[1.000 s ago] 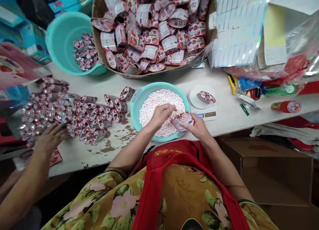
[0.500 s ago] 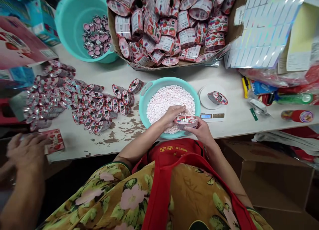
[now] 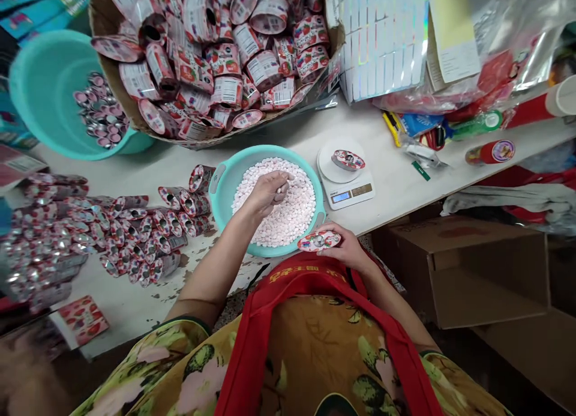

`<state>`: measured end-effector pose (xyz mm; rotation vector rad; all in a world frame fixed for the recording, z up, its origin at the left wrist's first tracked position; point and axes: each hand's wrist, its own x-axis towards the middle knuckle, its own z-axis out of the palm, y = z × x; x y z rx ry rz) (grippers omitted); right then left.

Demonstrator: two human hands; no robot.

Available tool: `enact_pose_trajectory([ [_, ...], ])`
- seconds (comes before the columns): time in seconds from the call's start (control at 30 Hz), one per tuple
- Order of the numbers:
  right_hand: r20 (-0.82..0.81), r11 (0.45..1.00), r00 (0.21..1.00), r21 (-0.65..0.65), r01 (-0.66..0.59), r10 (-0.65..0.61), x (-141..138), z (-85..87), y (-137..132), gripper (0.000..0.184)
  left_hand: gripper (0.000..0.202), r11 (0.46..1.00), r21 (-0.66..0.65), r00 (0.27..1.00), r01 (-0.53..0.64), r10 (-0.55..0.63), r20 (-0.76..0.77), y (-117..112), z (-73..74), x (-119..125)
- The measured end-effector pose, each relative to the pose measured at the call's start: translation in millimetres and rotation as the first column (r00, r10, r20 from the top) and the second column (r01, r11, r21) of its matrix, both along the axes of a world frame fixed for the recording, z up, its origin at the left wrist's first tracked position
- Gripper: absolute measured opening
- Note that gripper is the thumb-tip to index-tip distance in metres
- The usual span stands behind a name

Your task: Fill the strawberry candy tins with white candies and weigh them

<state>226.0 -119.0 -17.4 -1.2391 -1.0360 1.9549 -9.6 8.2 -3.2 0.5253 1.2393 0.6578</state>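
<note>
My left hand (image 3: 270, 192) is closed over the pale pink candies (image 3: 294, 209) heaped in a turquoise basin (image 3: 216, 215). A pale bit shows at its fingertips, but what lies inside the fist is hidden. At the basin's near right rim, my right hand (image 3: 345, 247) grips an oval candy container (image 3: 318, 241), its printed top facing up with pale candies in the round opening. A similar container (image 3: 348, 159) lies on a white digital scale (image 3: 366, 191) to the right of the basin.
A cardboard box (image 3: 189, 141) of wrapped containers stands behind the basin. Many containers (image 3: 148, 236) cover the table's left side. A second turquoise basin (image 3: 42, 95) holds small round caps (image 3: 101, 113). Another person's blurred hand (image 3: 27, 368) is at lower left.
My left hand has come away from the container and moved left over the candies. My right hand has lowered the container towards me. The camera view has turned, shifting the table's contents leftward.
</note>
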Motion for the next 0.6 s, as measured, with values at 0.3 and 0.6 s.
enact_pose_trajectory([
  [0.3,0.196,0.865,0.858,-0.078,0.496,-0.474,63.1,-28.2,-13.2,0.055,0.018,0.396,0.271,0.408,0.877,-0.317,-0.856,59.9,-26.9,111.1],
  [0.6,0.486,0.805,0.655,0.470,0.362,-0.579,52.8,-85.6,118.5,0.058,0.042,0.577,-0.113,-0.081,0.809,-0.082,-0.993,50.9,31.2,42.9],
])
